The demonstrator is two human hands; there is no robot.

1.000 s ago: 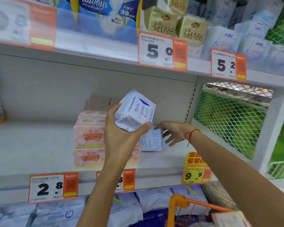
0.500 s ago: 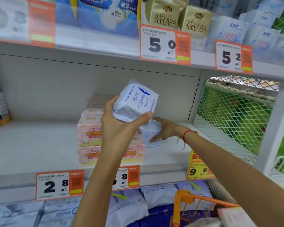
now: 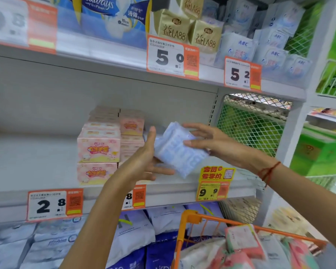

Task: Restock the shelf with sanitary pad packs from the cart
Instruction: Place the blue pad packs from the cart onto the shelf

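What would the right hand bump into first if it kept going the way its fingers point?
The right hand points leftward; past the pale blue pack it already touches, probably the pink boxes; depth is unclear.

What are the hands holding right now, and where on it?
A pale blue pad pack, sandwiched between both hands: left hand against its left side, right hand with fingers on its upper right face.

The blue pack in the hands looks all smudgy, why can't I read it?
Head view: the pale blue pad pack between the left hand and right hand is smeared by motion blur, so its print is unreadable; the "5 0" price tag nearby stays sharp; the shelf edges bow from the wide lens.
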